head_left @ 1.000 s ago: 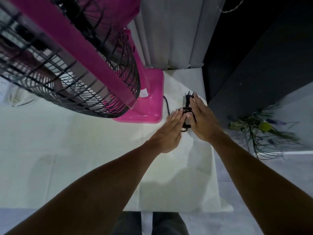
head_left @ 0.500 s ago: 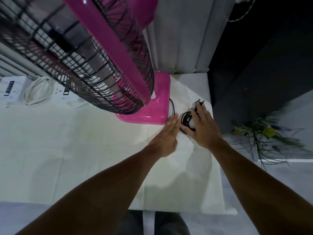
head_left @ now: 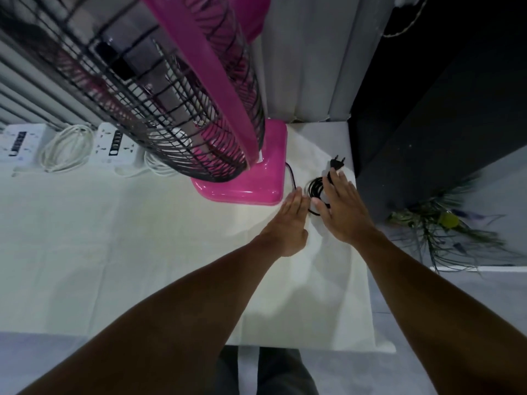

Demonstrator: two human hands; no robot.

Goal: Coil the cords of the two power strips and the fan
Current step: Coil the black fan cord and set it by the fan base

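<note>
A pink fan (head_left: 242, 183) with a black grille stands on a white cloth (head_left: 142, 252). Its black cord (head_left: 315, 187) lies coiled on the cloth just right of the base, with the plug (head_left: 336, 163) at the far end. My right hand (head_left: 340, 208) lies flat and open, partly over the coil. Beside the coil's left edge, my left hand (head_left: 291, 222) is open with fingers straight. Two white power strips (head_left: 21, 141) (head_left: 114, 143) sit at the far left, each with a coiled white cord (head_left: 67, 148) (head_left: 159, 166) next to it.
Grey curtains (head_left: 308, 67) hang behind the fan. A dark wall or cabinet (head_left: 427, 109) borders the cloth on the right. A green plant (head_left: 445, 226) lies on the floor at the right. The cloth's near edge ends by my legs.
Both hands have opened and drawn apart from the black cord, which now lies on the cloth as a loose coil. The view has tilted, bringing the power strips into sight.
</note>
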